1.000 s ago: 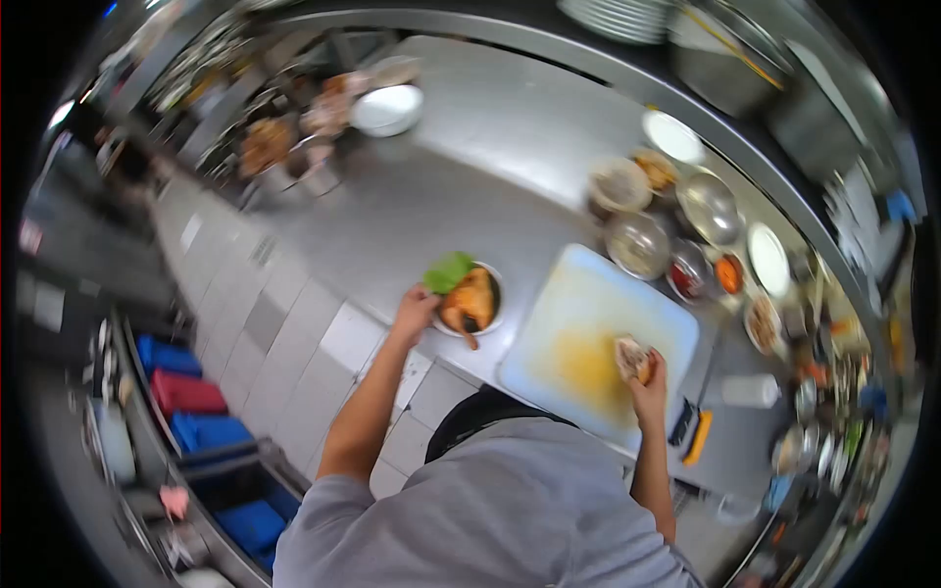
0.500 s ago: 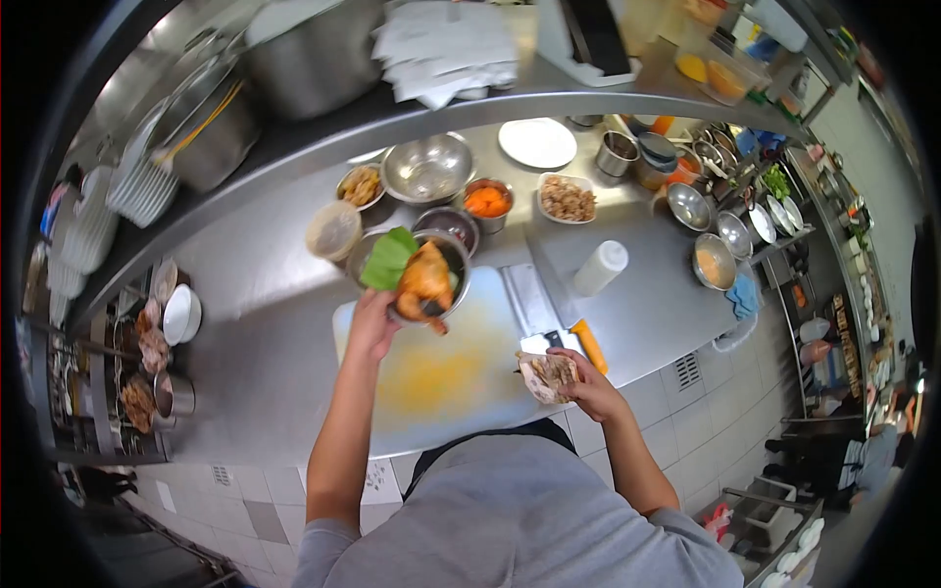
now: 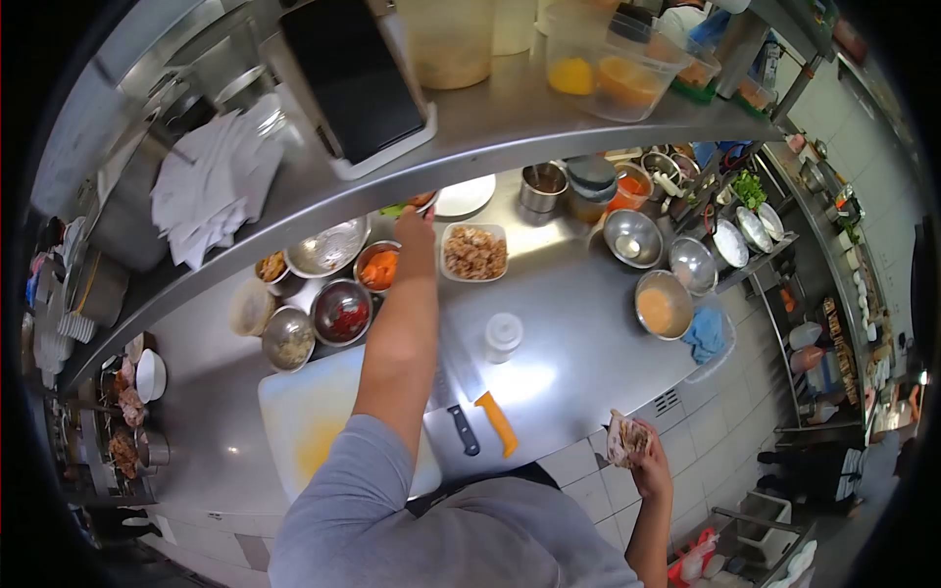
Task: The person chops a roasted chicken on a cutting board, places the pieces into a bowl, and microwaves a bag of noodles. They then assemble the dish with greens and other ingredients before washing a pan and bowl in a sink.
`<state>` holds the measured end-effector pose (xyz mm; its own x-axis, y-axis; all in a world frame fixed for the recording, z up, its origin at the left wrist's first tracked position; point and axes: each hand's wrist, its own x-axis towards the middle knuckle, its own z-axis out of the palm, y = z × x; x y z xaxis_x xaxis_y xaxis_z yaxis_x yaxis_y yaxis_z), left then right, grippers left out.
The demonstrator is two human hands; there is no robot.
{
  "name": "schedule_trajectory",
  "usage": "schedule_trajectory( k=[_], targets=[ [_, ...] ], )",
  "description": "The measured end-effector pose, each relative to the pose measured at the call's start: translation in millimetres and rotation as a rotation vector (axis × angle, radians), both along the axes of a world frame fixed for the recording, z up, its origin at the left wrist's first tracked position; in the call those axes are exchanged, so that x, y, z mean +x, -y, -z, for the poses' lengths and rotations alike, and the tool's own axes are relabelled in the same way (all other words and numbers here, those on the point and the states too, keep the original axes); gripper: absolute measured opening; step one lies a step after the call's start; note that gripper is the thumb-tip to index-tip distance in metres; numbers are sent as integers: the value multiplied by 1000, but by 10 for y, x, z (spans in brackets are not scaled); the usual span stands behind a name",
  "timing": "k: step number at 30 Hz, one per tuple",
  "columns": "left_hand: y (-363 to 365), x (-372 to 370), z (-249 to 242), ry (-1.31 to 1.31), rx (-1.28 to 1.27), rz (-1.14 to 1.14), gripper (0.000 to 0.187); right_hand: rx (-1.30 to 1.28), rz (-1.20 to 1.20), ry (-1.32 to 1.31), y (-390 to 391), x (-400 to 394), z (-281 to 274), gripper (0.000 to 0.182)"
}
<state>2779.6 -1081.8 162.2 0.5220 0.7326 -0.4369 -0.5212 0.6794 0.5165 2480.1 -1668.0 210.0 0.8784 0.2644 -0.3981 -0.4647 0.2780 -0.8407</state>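
My left hand reaches far forward under the shelf edge, its fingers mostly hidden. It is at a bowl, of which only a sliver shows, with a bit of green leaf beside it. Off to the right, beyond the counter's front edge, my right hand grips a pale, brown-flecked piece of meat. Under my left arm lies a white cutting board with a yellow stain. A black-handled knife and a yellow-handled knife rest to its right.
Close to my left forearm stand a tub of chopped meat, a bowl of orange pieces and a bowl of red sauce. A white squeeze bottle stands mid-counter. Overhead, a steel shelf carries a tablet.
My left hand has carried the bowl with the chicken leg and leaf forward, beneath the shelf. My right hand, still holding the meat, has shifted right and down. The view has swung right.
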Motion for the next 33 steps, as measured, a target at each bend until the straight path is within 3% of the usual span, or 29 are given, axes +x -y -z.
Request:
schedule_trajectory(
  k=[4, 10, 17, 18, 21, 23, 26, 29, 33],
  targets=[
    [-427, 344, 391, 51, 34, -25, 34, -14, 98, -50, 428, -30, 79, 73],
    [-840, 528, 658, -92, -45, -59, 35, -74, 131, -123, 683, -69, 113, 72],
    [-711, 387, 880, -393, -90, 53, 36, -74, 2, -138, 474, 91, 219, 70],
    [-664, 282, 868, -442, -26, 94, 37, -60, -16, -135, 442, 114, 288, 71],
    [-128, -257, 594, -578, 549, 357, 35, -26, -75, -130, 295, 151, 325, 71],
    [26, -441, 810, -690, 1029, 342, 38, -12, -110, -128, 203, 178, 345, 72],
    [319, -750, 884, -812, 1247, 260, 39, 8, -154, -126, 59, 222, 388, 73],
    [554, -890, 396, -736, 847, 689, 38, 30, -193, -129, -34, 240, 376, 73],
    [643, -842, 419, -653, 875, 745, 38, 14, -239, -120, -114, 221, 347, 74]
  ],
)
